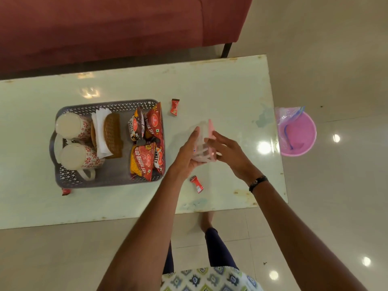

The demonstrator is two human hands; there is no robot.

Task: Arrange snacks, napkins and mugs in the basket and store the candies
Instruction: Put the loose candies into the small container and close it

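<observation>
Above the pale table, my left hand grips a clear plastic container from the left. My right hand holds its pink lid edge on the right side. Three red wrapped candies lie loose: one beyond the container, one near my left wrist, one half hidden at the basket's front left corner. The grey perforated basket holds two patterned mugs, white napkins in a brown woven holder, and several red snack packets.
A pink bucket with a clear plastic bag in it stands on the floor past the table's right edge. A maroon sofa runs along the far side. My legs and one bare foot show below the table's near edge.
</observation>
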